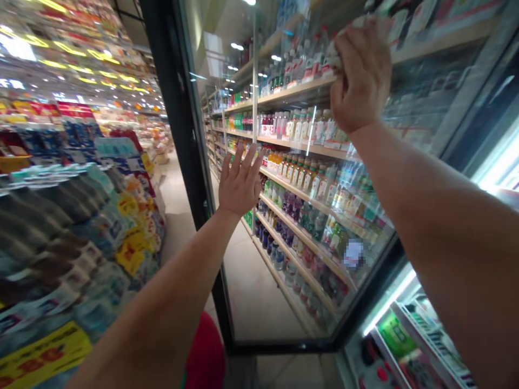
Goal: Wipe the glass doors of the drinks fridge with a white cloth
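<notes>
Fingers (352,51) on cloth (334,58), glass door (267,319), bright store (174,186)

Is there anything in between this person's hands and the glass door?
Yes, for the right hand: what looks like a pale cloth sits between it and the glass door. Nothing visible stands between the left hand and the glass.

Door pane (284,302): clear glass, smooth and glossy — reflections visible across it. Door frame (172,108): black, smooth, low sheen. Bottles (298,173): transparent, plastic-looking. Shelf edges (300,192): pale, wood-like — matt. Floor (251,292): smooth, faintly glossy. Cloth (334,56): white, soft-looking, crumpled.
</notes>
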Demonstrator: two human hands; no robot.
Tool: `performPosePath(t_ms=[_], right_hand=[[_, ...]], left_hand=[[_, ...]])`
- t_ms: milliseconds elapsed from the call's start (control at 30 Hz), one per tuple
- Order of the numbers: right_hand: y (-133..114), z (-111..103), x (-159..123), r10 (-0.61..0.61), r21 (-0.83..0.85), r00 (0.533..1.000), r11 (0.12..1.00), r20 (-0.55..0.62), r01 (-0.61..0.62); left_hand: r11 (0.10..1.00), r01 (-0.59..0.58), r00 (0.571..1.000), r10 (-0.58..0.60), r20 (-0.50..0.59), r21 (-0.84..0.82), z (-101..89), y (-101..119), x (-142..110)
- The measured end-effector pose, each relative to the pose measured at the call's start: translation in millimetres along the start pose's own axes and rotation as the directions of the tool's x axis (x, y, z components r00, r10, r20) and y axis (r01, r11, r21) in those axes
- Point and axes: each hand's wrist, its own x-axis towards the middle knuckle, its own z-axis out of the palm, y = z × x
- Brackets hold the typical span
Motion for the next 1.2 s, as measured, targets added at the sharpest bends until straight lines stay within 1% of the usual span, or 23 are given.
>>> performPosePath(t_ms=[33,67,100,167,200,233,267,333,367,400,433,467,533,600,633,667,700,800,867,933,1067,1133,1200], right_hand=[[-3,-1,-3,-0.013,0.001,1.000,1.000,-0.004,0.013],[-4,-1,-4,0.056,-0.003,0.998,0.998,-0.021,-0.056],[-4,-1,-4,0.183,-0.007,0.982,0.983,-0.050,-0.184],[-2,-1,-2,0.443,-0.015,0.892,0.895,-0.091,-0.446],[-2,-1,-2,0.508,-0.026,0.857,0.858,-0.087,-0.512],[-2,-3,-2,0.515,-0.046,0.855,0.854,-0.063,-0.518],[-4,-5,-4,0.462,-0.064,0.887,0.885,-0.018,-0.462],[-11,-11,-10,0.218,-0.052,0.969,0.976,0.114,-0.213],[-15,-14,-15,0.090,-0.018,0.982,0.996,0.165,-0.088],[-18,-16,-19,-0.002,0.021,0.981,1.000,0.195,-0.002],[-20,-17,-22,-0.044,0.050,0.979,0.998,0.200,0.034],[-21,-17,-25,-0.033,0.060,0.981,0.998,0.190,0.021],[-18,-15,-27,0.110,0.030,0.986,0.993,0.127,-0.115],[-13,-11,-26,0.281,-0.007,0.958,0.960,0.049,-0.281],[-11,-10,-26,0.341,-0.021,0.940,0.940,0.020,-0.341],[-10,-9,-26,0.366,-0.034,0.931,0.930,0.006,-0.366],[-11,-9,-26,0.352,-0.047,0.936,0.935,0.008,-0.352],[-16,-13,-30,0.178,-0.071,0.982,0.982,0.063,-0.173],[-18,-14,-33,0.113,-0.066,0.991,0.992,0.068,-0.108],[-15,-13,-34,0.141,-0.055,0.990,0.989,0.028,-0.139],[-6,-9,-34,0.314,-0.027,0.947,0.948,-0.067,-0.316],[-5,-8,-34,0.351,-0.024,0.934,0.935,-0.071,-0.353],[-6,-9,-34,0.349,-0.027,0.935,0.936,-0.063,-0.351]], left_hand=[[1.000,0.000,1.000,0.000,0.000,-0.004,0.0,0,0],[1.000,0.001,1.000,-0.001,0.000,-0.010,0.0,1,0],[1.000,0.002,1.000,-0.002,-0.001,-0.017,-0.1,1,0],[1.000,0.000,1.000,0.000,-0.006,-0.021,-0.4,2,0],[1.000,-0.006,1.000,0.006,-0.015,-0.017,-0.7,2,0],[1.000,-0.013,1.000,0.013,-0.024,-0.008,-0.9,2,0],[1.000,-0.022,0.999,0.022,-0.033,0.004,-1.1,3,0],[0.999,-0.036,0.998,0.037,-0.047,0.020,-1.5,3,-1],[0.999,-0.038,0.998,0.039,-0.050,0.022,-1.6,3,-1],[0.999,-0.040,0.998,0.041,-0.052,0.023,-1.7,4,-1],[0.999,-0.044,0.998,0.045,-0.054,0.026,-1.9,4,-1],[0.998,-0.048,0.997,0.050,-0.058,0.031,-2.1,4,-1],[0.998,-0.051,0.997,0.054,-0.063,0.042,-2.7,5,-1],[0.998,-0.045,0.997,0.047,-0.060,0.042,-3.8,6,-2],[0.998,-0.040,0.997,0.043,-0.057,0.039,-4.4,6,-2],[0.999,-0.038,0.998,0.039,-0.054,0.035,-5.1,7,-2],[0.999,-0.037,0.998,0.038,-0.050,0.032,-5.9,7,-2],[0.999,-0.037,0.998,0.038,-0.048,0.022,-8.6,9,-2],[1.000,-0.031,0.999,0.031,-0.040,0.002,-10.7,10,-3],[0.999,-0.025,0.999,0.024,-0.026,-0.027,-12.8,11,-3],[0.999,-0.046,0.998,0.045,-0.047,-0.014,-15.8,12,-5],[0.998,-0.066,0.995,0.066,-0.071,0.012,-16.7,13,-6],[0.997,-0.073,0.994,0.075,-0.079,0.024,-17.5,13,-6]])
